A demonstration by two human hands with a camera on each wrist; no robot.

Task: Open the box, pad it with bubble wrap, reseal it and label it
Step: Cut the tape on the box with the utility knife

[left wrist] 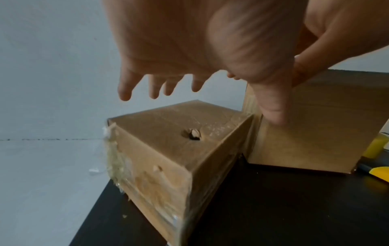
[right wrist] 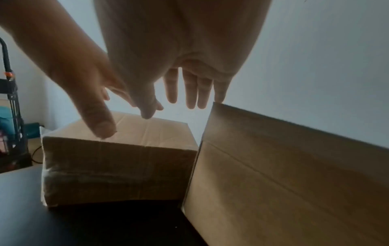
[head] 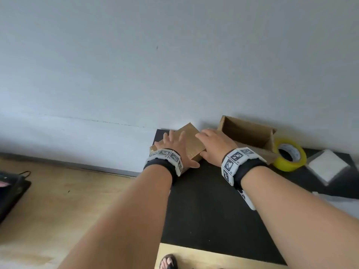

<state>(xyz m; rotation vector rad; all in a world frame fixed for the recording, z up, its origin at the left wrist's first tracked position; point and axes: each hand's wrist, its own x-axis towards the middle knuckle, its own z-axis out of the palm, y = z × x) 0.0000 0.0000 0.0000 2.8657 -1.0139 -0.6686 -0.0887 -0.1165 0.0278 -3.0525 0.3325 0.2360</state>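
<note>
- Head view: both hands reach for a sealed box (head: 191, 141) at the far left corner of a black table (head: 213, 210), close to the wall.
- Left hand (head: 172, 145), fingers spread wide, hovers over the box top; right hand (head: 212, 147), fingers straight and relaxed, sits at the box's right edge. Neither grips anything.
- Wrist views show old clear tape on the box and a small hole punched in its top.
- Judged from this, the task is at its start: box not yet opened; padding, resealing and labelling remain.
- Just right stands an open carton (head: 250, 133), then a yellow tape roll (head: 289, 155) and a white pad (head: 328, 165).
- No legible brand or writing; only coded markers on the wristbands.
</note>
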